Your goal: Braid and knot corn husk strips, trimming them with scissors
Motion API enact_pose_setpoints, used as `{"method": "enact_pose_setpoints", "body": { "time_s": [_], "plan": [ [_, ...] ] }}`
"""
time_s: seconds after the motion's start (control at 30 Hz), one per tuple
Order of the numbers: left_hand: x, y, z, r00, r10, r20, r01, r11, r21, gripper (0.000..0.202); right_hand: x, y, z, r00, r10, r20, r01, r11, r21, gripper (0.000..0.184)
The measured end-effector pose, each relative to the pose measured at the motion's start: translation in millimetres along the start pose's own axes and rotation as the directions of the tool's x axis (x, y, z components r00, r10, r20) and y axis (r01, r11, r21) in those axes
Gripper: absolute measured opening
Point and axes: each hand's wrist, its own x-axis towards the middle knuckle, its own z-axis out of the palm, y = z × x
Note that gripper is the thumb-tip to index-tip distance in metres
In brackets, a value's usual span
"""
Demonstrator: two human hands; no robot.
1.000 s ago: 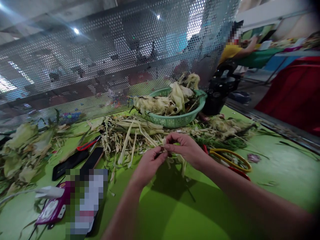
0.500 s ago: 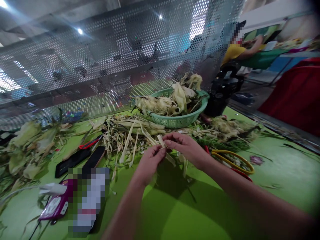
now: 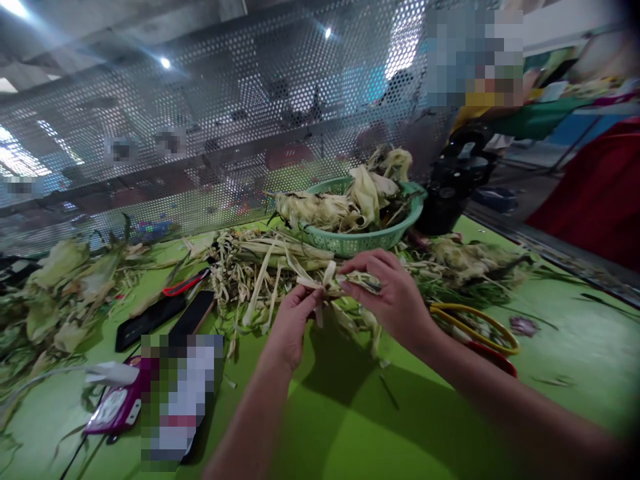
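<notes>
My left hand (image 3: 293,323) is closed in a pinch on a pale corn husk strip (image 3: 329,272), bent into a small loop or knot above the thumb. Just to the right is my right hand (image 3: 387,290), thumb and forefinger parted, their tips close beside the strip; I see nothing held between them. Behind both hands lies a pile of husk strips and small knotted pieces (image 3: 237,273). A green plastic basket (image 3: 360,243) with dried husks (image 3: 367,193) and corn silk stands past the pile.
Yellow-and-red-handled scissors (image 3: 475,317) lie right of my right arm. On the left are a red cutter (image 3: 185,283), dark phones (image 3: 193,320), a purple card holder (image 3: 115,407) and loose husks (image 3: 63,293). A black container (image 3: 447,193) stands behind, before a perforated metal panel (image 3: 225,113). A person in yellow sits beyond.
My right hand has drawn back slightly to the right and its thumb and forefinger have parted from the strip. My left hand keeps its pinch, and the husk now shows a loop.
</notes>
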Motion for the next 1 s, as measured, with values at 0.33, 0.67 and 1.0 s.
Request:
{"method": "enact_pose_setpoints", "body": {
  "time_s": [0.33,0.67,1.0],
  "plan": [
    [2,-7,5.7,0.986,0.041,-0.161,-0.071,0.98,-0.187,0.025,-16,-11,23,0.918,0.165,0.362,-0.1,0.977,-0.19,0.033],
    [1,-10,12.2,0.973,0.09,-0.211,-0.121,0.982,-0.142,0.029,-24,-2,37,0.869,0.315,0.382,-0.305,0.948,-0.088,0.027],
    [2,-11,7.9,0.962,0.105,-0.25,-0.127,0.989,-0.073,0.022,-27,-14,36,0.907,0.04,0.419,-0.018,0.998,-0.057,0.027]
  ]
}}
